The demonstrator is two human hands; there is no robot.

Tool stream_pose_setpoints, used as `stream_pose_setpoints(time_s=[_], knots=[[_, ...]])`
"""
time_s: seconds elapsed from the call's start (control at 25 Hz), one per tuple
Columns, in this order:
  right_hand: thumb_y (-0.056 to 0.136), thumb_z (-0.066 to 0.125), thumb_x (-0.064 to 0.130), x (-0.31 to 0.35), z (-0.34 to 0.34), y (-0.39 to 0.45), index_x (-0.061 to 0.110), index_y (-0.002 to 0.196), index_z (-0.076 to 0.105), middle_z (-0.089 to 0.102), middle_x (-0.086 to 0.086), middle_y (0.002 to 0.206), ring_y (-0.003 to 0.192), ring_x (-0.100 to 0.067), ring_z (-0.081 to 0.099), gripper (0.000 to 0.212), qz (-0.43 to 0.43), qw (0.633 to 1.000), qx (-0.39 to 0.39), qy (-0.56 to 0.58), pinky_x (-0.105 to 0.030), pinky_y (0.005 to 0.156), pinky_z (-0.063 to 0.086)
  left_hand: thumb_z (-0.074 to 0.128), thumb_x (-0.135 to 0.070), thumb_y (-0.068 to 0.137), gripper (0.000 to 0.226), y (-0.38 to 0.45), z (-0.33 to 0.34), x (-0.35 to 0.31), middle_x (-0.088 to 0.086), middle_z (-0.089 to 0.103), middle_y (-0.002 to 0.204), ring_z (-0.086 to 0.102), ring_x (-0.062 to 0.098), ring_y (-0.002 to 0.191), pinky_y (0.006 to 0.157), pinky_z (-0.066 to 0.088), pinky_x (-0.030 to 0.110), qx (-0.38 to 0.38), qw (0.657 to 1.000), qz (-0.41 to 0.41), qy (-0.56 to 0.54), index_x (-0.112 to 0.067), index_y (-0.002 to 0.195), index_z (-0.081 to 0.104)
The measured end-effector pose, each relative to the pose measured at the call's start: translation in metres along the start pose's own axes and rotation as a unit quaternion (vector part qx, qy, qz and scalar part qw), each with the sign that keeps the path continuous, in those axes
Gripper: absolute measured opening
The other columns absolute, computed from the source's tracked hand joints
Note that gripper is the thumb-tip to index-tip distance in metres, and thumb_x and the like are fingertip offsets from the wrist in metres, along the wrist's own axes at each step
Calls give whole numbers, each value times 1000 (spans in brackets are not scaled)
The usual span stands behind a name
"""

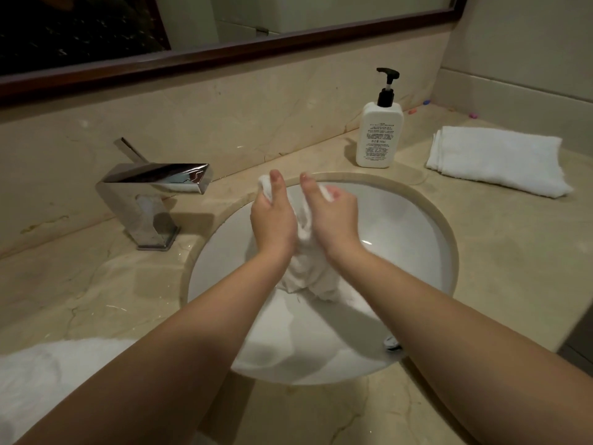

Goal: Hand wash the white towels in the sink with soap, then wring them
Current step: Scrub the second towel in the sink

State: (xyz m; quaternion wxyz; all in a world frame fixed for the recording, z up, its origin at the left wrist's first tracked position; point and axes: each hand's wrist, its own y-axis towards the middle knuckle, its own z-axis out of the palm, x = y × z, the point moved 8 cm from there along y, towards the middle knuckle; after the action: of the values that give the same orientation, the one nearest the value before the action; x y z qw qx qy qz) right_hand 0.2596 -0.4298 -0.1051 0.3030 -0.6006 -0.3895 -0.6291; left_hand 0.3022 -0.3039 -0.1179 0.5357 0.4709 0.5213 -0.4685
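A wet white towel (305,271) hangs bunched over the round white sink (414,232), held up between both hands. My left hand (272,216) grips its upper left part, with a bit of cloth sticking out past the fingers. My right hand (332,211) grips the upper right part, palm facing the left hand. The towel's lower end trails down into the basin. A white soap pump bottle (379,133) with a black pump stands behind the sink.
A chrome tap (154,187) stands left of the sink, no water running. A folded white towel (497,162) lies on the marble counter at the right. Another white towel (48,380) lies at the near left. A framed mirror (224,56) runs along the back wall.
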Motion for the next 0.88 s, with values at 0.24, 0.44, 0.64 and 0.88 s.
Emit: stream_pose_setpoints(time_s=[0.24, 0.44, 0.64, 0.88], knots=[[99, 53, 50, -11, -9, 9, 10, 57, 51, 58, -2, 57, 57, -19, 56, 58, 45, 992, -104, -51, -34, 60, 41, 35, -66, 101, 66, -9, 20, 16, -7, 43, 45, 42, 11, 43, 48, 36, 23, 52, 998, -46, -10, -21, 53, 36], [92, 58, 61, -15, 5, 10, 16, 46, 46, 51, 3, 45, 50, -17, 51, 66, 16, 992, -23, -124, -32, 57, 38, 45, -70, 96, 62, -6, 24, 46, 2, 72, 67, 72, 23, 76, 71, 56, 32, 69, 972, -200, -99, -14, 82, 69], [99, 52, 53, -17, 13, 3, 14, 52, 50, 58, -4, 56, 60, -24, 57, 60, -13, 989, 12, -144, -37, 61, 42, 51, -59, 99, 55, -4, 28, 58, 3, 68, 65, 69, 22, 72, 67, 54, 30, 78, 963, -217, -136, -15, 70, 67], [101, 52, 48, -19, -5, 8, 19, 48, 44, 54, -4, 58, 67, -27, 56, 60, 25, 992, -36, -115, -38, 67, 44, 47, -51, 102, 52, -10, 36, 58, 7, 73, 70, 72, 22, 71, 69, 56, 30, 86, 970, -205, -103, -11, 79, 72]])
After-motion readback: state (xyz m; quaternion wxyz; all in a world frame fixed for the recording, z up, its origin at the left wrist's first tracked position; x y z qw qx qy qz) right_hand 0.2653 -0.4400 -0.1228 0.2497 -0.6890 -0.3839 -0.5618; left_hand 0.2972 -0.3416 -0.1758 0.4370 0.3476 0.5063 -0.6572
